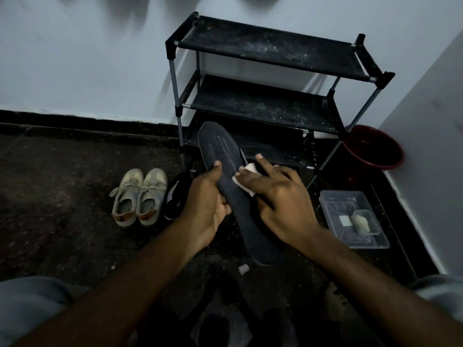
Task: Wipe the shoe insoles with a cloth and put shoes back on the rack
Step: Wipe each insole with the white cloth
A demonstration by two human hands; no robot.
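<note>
My left hand (205, 204) grips a long dark insole (220, 149) by its left edge and holds it up in front of the rack. My right hand (278, 196) presses a small white cloth (246, 172) against the middle of the insole. The black three-shelf shoe rack (270, 53) stands against the wall with nothing on its dusty shelves. A pair of beige sneakers (139, 196) sits on the floor to the left. A black shoe with white markings (175, 196) lies beside them, partly hidden by my left hand.
A clear plastic tray (333, 204) holding small pale blocks rests on the floor at right. A dark red bucket (373, 146) stands in the corner beside the rack. A small white object (243, 269) lies on the dark floor below the insole. Walls close in behind and at right.
</note>
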